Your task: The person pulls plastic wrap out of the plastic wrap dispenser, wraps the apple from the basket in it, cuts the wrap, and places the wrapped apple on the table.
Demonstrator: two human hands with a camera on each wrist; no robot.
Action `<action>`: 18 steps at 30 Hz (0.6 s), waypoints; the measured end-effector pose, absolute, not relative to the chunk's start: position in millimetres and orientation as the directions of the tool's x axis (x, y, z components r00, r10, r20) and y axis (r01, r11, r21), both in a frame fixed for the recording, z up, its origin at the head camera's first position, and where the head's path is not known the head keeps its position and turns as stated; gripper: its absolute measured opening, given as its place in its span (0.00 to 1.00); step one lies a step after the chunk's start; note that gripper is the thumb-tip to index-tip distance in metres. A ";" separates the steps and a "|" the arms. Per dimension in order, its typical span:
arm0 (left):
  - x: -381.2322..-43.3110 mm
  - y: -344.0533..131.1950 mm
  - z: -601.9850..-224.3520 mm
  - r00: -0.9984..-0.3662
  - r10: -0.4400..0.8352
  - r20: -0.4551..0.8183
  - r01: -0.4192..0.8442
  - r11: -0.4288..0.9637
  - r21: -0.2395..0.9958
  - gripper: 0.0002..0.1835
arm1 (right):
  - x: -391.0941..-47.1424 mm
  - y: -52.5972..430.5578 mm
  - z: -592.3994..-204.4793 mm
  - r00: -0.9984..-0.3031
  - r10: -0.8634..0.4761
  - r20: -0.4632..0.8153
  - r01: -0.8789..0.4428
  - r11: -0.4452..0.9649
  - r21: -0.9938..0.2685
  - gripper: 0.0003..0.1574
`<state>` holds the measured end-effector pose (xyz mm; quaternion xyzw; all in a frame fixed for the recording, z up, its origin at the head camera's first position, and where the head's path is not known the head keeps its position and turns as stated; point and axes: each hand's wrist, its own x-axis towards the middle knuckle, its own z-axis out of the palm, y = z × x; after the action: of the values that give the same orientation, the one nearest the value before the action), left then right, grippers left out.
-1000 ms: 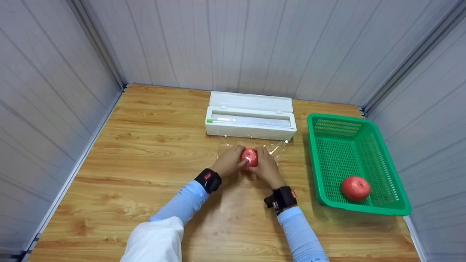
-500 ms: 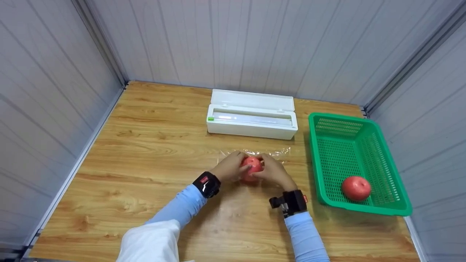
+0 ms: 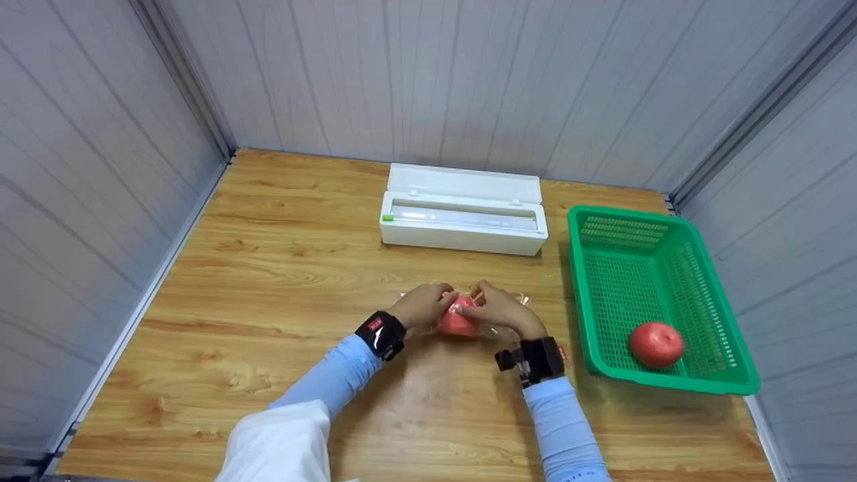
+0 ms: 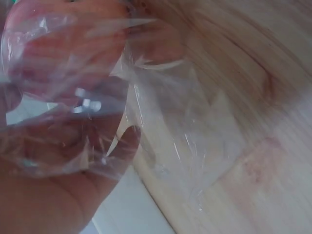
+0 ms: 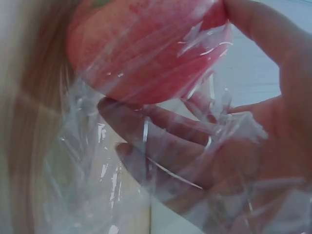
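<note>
Both hands hold a red apple [image 3: 458,319] wrapped in clear plastic film [image 4: 190,131], over the middle of the wooden table. The left hand [image 3: 423,305] grips its left side. In the left wrist view, film stretches over the apple [image 4: 66,53] and those fingers, and a loose flap sticks out. The right hand [image 3: 503,310] holds the other side. In the right wrist view, its thumb lies on the apple [image 5: 146,48] and its fingers bend beneath, with crumpled film [image 5: 87,141] hanging around them. The hands partly cover the apple in the head view.
Behind the hands stands a white film dispenser box [image 3: 462,241], lid raised, with a roll inside and a green slider [image 3: 387,218]. On the right, a green plastic basket [image 3: 577,294] holds another red apple [image 3: 656,345]. Pale panel walls [image 3: 428,80] border the table [image 3: 268,268].
The apple and both hands have come slightly toward the person, away from the dispenser box. The apple has been tipped, and the film that lay spread behind it is now gathered around it.
</note>
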<state>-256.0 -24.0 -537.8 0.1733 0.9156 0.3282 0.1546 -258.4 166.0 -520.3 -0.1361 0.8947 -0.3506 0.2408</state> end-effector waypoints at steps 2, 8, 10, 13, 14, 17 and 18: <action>-257.4 -24.4 -538.0 -0.902 0.401 -0.162 0.198 0.716 0.670 0.22 | -259.8 164.5 -518.9 -0.847 -0.400 -0.351 -0.067 0.735 -0.675 0.33; -260.1 -27.3 -531.4 -0.919 0.395 -0.011 0.288 0.688 0.667 0.16 | -264.1 161.1 -517.2 -0.855 -0.400 -0.330 -0.075 0.725 -0.684 0.27; -259.8 -28.8 -528.1 -0.912 0.409 0.027 0.326 0.684 0.653 0.15 | -266.5 161.5 -518.8 -0.861 -0.400 -0.314 -0.077 0.712 -0.698 0.26; -258.7 -30.8 -523.5 -0.900 0.433 0.052 0.368 0.691 0.622 0.15 | -270.3 161.4 -520.6 -0.871 -0.388 -0.301 -0.074 0.710 -0.700 0.26; -258.4 -31.1 -522.6 -0.895 0.442 0.055 0.380 0.695 0.611 0.15 | -271.5 161.1 -521.0 -0.874 -0.384 -0.298 -0.076 0.713 -0.698 0.27; -258.3 -31.4 -521.9 -0.884 0.464 0.050 0.402 0.704 0.586 0.16 | -274.5 159.1 -521.3 -0.886 -0.378 -0.270 -0.102 0.726 -0.680 0.26; -258.4 -31.5 -522.2 -0.882 0.470 0.045 0.406 0.706 0.580 0.16 | -275.4 158.5 -521.5 -0.889 -0.380 -0.255 -0.118 0.729 -0.674 0.25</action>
<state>-258.4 -31.5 -522.2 0.2373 0.9221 0.3010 0.0532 -275.4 158.5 -521.5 -0.1367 0.9098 -0.3419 0.1913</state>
